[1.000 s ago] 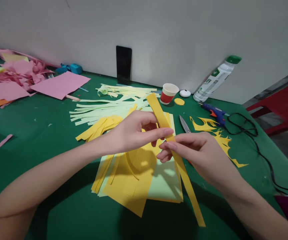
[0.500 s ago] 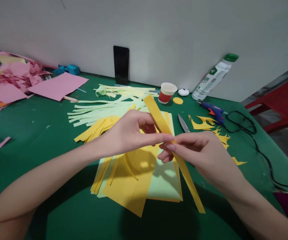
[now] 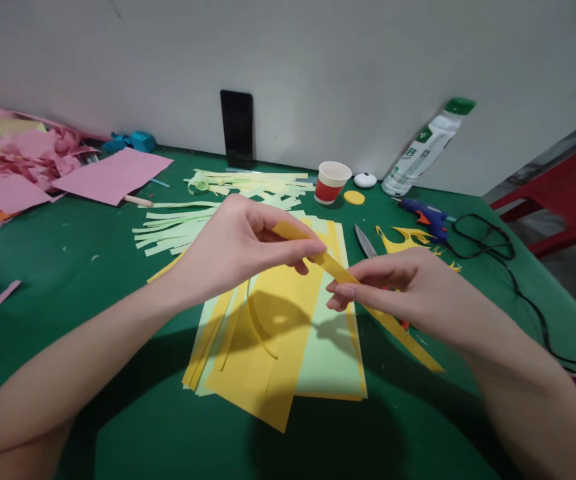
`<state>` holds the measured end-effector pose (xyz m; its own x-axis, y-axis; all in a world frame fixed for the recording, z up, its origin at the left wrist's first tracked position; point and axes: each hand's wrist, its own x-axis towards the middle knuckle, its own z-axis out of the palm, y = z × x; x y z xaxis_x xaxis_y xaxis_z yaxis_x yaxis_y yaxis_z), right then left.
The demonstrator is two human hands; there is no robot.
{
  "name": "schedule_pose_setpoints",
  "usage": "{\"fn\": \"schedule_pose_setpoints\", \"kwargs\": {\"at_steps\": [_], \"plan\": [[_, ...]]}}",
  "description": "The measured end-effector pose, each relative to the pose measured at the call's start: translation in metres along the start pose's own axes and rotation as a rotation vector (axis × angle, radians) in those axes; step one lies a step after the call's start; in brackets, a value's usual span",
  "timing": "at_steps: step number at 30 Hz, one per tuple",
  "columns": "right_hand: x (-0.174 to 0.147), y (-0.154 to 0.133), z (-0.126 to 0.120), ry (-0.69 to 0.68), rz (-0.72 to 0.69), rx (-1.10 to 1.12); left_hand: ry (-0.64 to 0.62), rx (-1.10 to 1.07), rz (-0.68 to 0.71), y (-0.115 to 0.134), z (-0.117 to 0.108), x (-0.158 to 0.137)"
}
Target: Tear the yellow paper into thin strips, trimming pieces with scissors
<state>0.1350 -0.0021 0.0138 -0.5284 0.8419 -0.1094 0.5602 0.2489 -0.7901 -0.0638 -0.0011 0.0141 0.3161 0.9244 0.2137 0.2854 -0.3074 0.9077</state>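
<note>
The left hand (image 3: 248, 243) and right hand (image 3: 408, 280) are close together at the centre, palms turned toward each other. Each grip is pinched, thumb against fingers, on one long yellow paper strip (image 3: 337, 269). A short flat stretch of it shows between the two hands; it slants from far left to near right, and its longer free end hangs past the right hand.

Below the hands lies a layered stack of pale green paper (image 3: 331, 353), with a yellow sheet (image 3: 275, 393) on top, its near corner jutting over the edge. A thin curled yellow strip (image 3: 261, 330) rests on that sheet.

Just beyond the right hand are scissors (image 3: 365, 241), partly hidden, and jagged yellow scraps (image 3: 401, 243). Farther right is a blue glue gun (image 3: 431, 219).

On the far side of the green tabletop (image 3: 93, 280), from left to right, are a heap of pink paper (image 3: 43, 147), pale green strips (image 3: 178, 227), a dark phone (image 3: 238, 130) upright against the wall, a red-and-white cup (image 3: 329, 190) and a leaning white bottle (image 3: 423, 153).
</note>
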Motion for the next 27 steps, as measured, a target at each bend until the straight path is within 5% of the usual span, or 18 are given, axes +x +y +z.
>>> {"fn": "schedule_pose_setpoints", "kwargs": {"at_steps": [6, 14, 27], "plan": [[-0.003, 0.010, -0.011, 0.086, 0.031, -0.163, -0.063, 0.162, 0.000, -0.004, 0.013, -0.001], [-0.004, 0.000, 0.002, 0.207, -0.079, -0.041, -0.107, 0.128, -0.002, -0.002, 0.022, -0.002], [0.004, 0.008, 0.005, 0.060, -0.003, 0.128, -0.209, 0.122, -0.120, -0.001, 0.025, -0.004]]}}
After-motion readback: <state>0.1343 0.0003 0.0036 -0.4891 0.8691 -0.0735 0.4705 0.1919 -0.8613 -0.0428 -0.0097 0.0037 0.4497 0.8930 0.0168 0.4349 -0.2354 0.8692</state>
